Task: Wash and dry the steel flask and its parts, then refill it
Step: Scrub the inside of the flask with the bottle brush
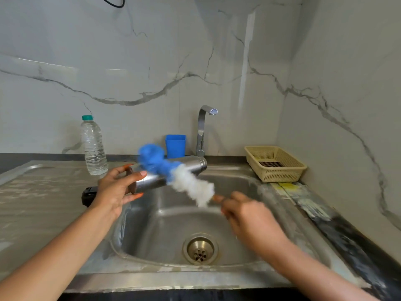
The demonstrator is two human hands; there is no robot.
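Left hand (112, 190) holds flask (195, 165) over sink (152, 276) near tap (201, 131); right hand (249, 211) grips brush (191, 185)

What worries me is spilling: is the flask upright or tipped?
Tipped, lying about level: the left hand holds the steel flask by one end over the sink.
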